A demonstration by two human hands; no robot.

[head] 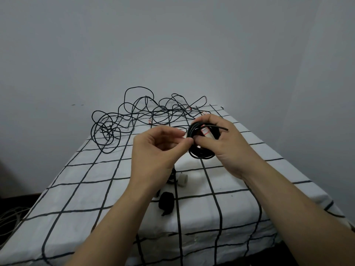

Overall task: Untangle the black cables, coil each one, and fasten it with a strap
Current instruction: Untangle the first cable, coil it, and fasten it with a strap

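1. One coiled cable (201, 153): upper part hidden behind the fingers and thumb of the right hand (228, 148); whether a strap circles it cannot be told.
2. One white tag (207, 132) on the coil: red marking too small to read.
3. One black lump (166, 203): kind unclear; the black pieces beside it are partly hidden by the left forearm (123, 214).
4. Pale wires (10, 220): cut off at the left edge.
5. Cable tangle (134, 116): plug ends too small to identify.

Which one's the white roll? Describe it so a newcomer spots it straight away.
On the checked tablecloth, look just below the left hand, near the wrist. The white roll lies there, a short pale ring; the black bundle nearer the camera is dark and lumpy.
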